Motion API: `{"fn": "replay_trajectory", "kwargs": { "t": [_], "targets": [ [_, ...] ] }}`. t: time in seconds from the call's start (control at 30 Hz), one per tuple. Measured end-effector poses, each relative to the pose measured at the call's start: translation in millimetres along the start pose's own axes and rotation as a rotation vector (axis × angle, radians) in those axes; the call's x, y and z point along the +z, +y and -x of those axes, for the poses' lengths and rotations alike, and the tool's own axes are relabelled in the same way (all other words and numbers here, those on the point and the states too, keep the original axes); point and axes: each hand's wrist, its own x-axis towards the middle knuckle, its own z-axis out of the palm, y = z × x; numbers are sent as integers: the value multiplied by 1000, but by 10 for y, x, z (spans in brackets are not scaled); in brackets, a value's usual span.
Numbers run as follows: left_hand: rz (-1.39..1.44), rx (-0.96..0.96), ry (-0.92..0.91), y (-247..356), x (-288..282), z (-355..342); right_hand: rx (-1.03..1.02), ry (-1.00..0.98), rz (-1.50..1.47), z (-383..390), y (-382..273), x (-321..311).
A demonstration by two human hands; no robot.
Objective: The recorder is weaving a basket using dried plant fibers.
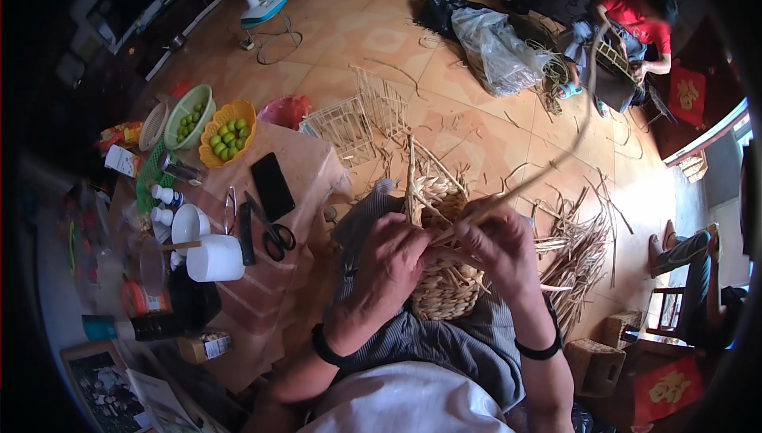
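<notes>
A woven straw basket [446, 292] rests on my lap between my knees, its upper edge partly hidden by my fingers. My left hand [387, 257] is closed at the near rim, pinching the weave there. With thumb and fingers pressed together, my right hand [503, 244] grips a long plant-fibre strand [567, 151] beside the same rim. From the right hand this strand arcs up and to the right. Uncovered stakes stand up from the basket's far side. Loose dry strands [583, 262] lie in a heap on the floor right of the basket.
At my left a table [266, 143] bears scissors [274, 230], a black phone [272, 187], a white tub [215, 257] and bowls of green fruit [230, 143]. Wire frames [343, 130] stand beyond it. One person [635, 28] sits far right; another's legs [686, 254] show at right.
</notes>
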Motion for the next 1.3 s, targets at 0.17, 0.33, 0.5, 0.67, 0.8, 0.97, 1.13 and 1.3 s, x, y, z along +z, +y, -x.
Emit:
{"fn": "replay_trajectory", "kwargs": {
  "t": [0.17, 0.33, 0.5, 0.67, 0.8, 0.97, 1.13, 1.3],
  "targets": [
    [41, 53, 14, 188, -43, 83, 142, 18, -114, -208, -104, -19],
    [-270, 138, -129, 200, 2, 278, -277, -283, 650, -280, -497, 38],
    [-306, 119, -180, 199, -14, 244, -341, -351, 695, -341, -371, 13],
    [-267, 46, -210, 190, 11, 156, 39, -341, 213, -373, 60, -307],
    [-212, 7, -155, 133, 64, 97, 166, -501, -70, -402, 202, -336],
    [-218, -10, -148, 129, 64, 130, 149, -581, -235, -466, 386, -372],
    [-76, 14, -85, 29, 83, 195, 138, -635, -138, -495, 476, -417],
    [-9, 32, -35, 7, 76, 174, 86, -688, -166, -537, 644, -415]
  ]
}}
